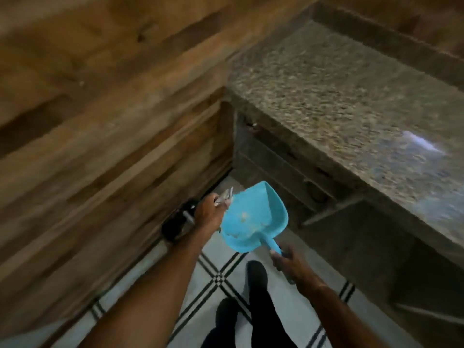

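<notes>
A light-blue plastic dustpan (251, 217) hangs tilted over the floor, with a little pale debris lying in its scoop. My right hand (291, 263) grips its handle at the lower right. My left hand (211, 209) is at the pan's left rim and pinches a small crumpled silvery scrap (226, 195). The frame is blurred, so I cannot make out what the scrap is.
A wood-panelled wall (100, 121) fills the left. A speckled granite counter (351, 101) runs along the right, with dark shelves below. A black object (179, 219) sits at the wall's base. The white tiled floor (213, 280) has black stripe lines; my dark shoes (256, 275) stand on it.
</notes>
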The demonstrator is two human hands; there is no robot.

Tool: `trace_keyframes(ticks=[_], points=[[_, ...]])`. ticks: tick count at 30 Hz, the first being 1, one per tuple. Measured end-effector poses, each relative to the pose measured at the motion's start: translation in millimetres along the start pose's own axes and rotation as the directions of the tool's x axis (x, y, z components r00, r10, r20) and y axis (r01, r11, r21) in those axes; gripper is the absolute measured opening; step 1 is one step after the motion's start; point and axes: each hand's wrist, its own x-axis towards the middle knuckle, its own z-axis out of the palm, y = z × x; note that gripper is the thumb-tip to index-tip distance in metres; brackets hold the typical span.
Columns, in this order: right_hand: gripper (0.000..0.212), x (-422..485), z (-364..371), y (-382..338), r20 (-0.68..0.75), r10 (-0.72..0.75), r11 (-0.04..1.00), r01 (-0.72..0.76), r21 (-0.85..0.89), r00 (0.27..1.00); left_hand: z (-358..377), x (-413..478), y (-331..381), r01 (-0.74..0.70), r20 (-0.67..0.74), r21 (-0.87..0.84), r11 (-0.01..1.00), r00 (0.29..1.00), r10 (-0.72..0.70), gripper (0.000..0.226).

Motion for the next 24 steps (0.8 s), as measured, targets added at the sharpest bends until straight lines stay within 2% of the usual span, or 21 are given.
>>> trace_keyframes(ticks=[4, 8, 11, 14, 16, 18, 20, 22, 24], points=[[0.025, 62, 48, -24, 0.12, 0.02, 0.993, -0.006, -0.117, 0.993, -34, 21, -66, 0.206, -0.088, -0.062, 0.977, 0.973, -0.211, 0.037], [0.025, 124, 95, -28, 0.162, 0.083, 0.979, -0.05, -0.197, 0.983, -39, 41, -117, 0.329, -0.168, -0.127, 0.936, 0.923, -0.347, 0.022], [0.026, 190, 142, -28, 0.214, 0.12, 0.945, -0.046, -0.323, 0.969, -26, 75, -163, 0.408, -0.193, -0.158, 0.899, 0.88, -0.433, 0.024], [0.038, 254, 196, -22, 0.265, 0.166, 0.883, -0.023, -0.469, 0.95, -9, 110, -215, 0.46, -0.208, -0.189, 0.868, 0.845, -0.493, 0.027], [0.04, 294, 232, -22, 0.275, 0.186, 0.86, -0.021, -0.51, 0.943, 2, 134, -251, 0.46, -0.24, -0.232, 0.857, 0.827, -0.509, 0.02], [0.032, 333, 268, -22, 0.272, 0.186, 0.864, -0.026, -0.502, 0.944, 18, 156, -288, 0.476, -0.266, -0.272, 0.836, 0.798, -0.541, 0.021], [0.015, 366, 295, -24, 0.296, 0.179, 0.847, 0.006, -0.531, 0.938, 31, 172, -318, 0.502, -0.256, -0.318, 0.804, 0.771, -0.583, 0.024], [0.03, 391, 315, -21, 0.325, 0.199, 0.815, 0.028, -0.579, 0.925, 43, 183, -342, 0.514, -0.247, -0.378, 0.77, 0.745, -0.619, 0.026], [0.033, 401, 328, -18, 0.34, 0.231, 0.796, 0.023, -0.605, 0.912, 47, 191, -357, 0.516, -0.265, -0.373, 0.771, 0.737, -0.621, 0.025]])
